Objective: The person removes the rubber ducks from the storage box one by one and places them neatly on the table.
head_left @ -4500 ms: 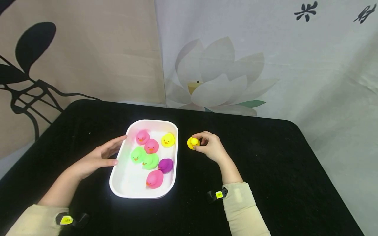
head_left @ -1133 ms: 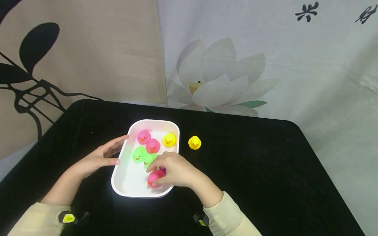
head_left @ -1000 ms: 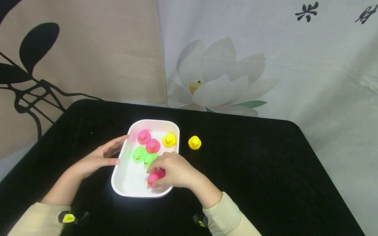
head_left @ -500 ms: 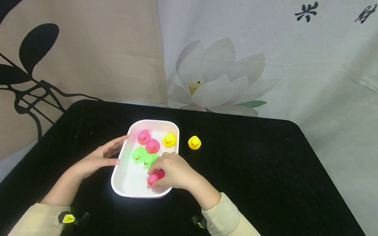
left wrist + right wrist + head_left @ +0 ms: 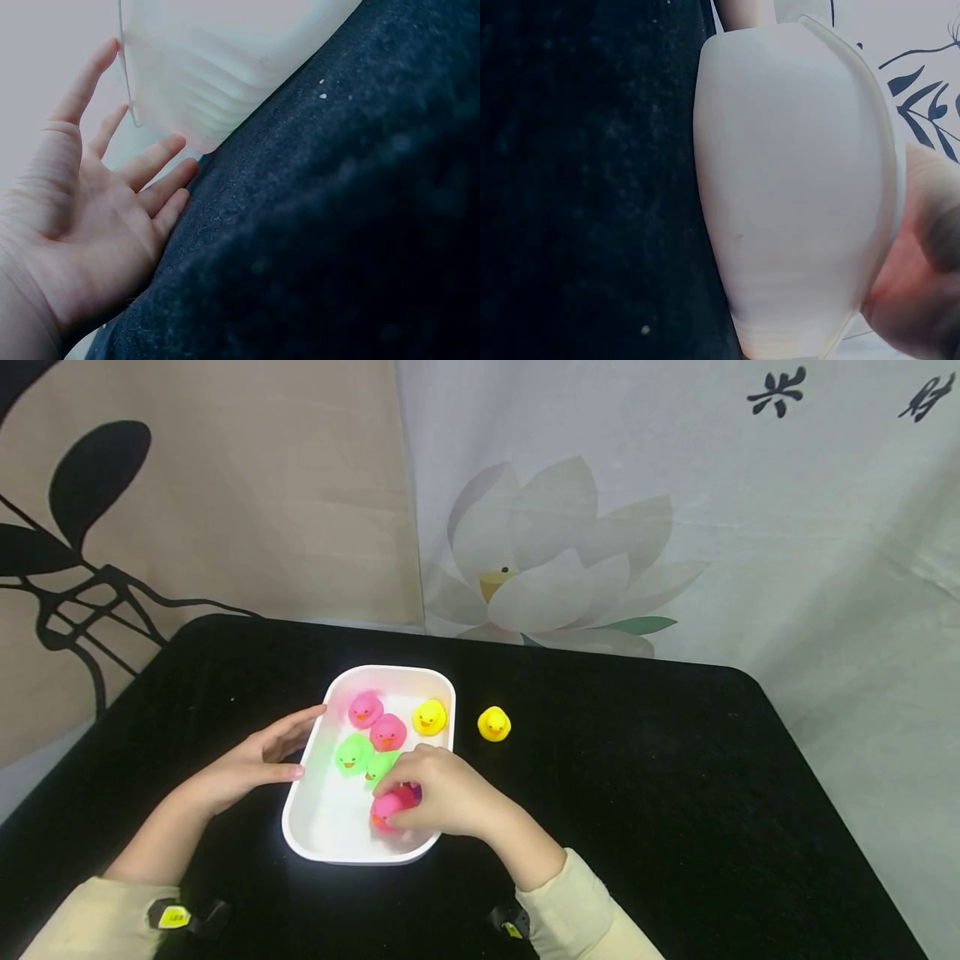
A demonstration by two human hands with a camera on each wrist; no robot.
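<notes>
In the head view my right hand [image 5: 448,789] reaches over the near right side of the white tray [image 5: 322,839]. Its thumb and fingers pinch a pink rubber duck [image 5: 384,810], partly covering it. Behind those fingers, a purple duck [image 5: 417,792] is almost hidden. Extended fingers of my left hand [image 5: 251,762] touch the tray's left rim; the left wrist view shows that palm bare beside the tray wall [image 5: 217,75]. From the right wrist, the tray's outer wall [image 5: 795,165] hides the pinched duck, and only part of my right hand [image 5: 922,277] shows beyond the rim.
Inside the tray sit two pink ducks [image 5: 387,732], two green ducks [image 5: 353,754] and a yellow duck [image 5: 429,717]. Another yellow duck [image 5: 494,724] stands right of the tray on the black tablecloth [image 5: 675,793]. A printed curtain [image 5: 562,510] hangs behind.
My right hand has let go of the yellow duck on the cloth and moved left into the tray, onto the pink duck. That duck has just shifted slightly left and away. My left hand stays put.
</notes>
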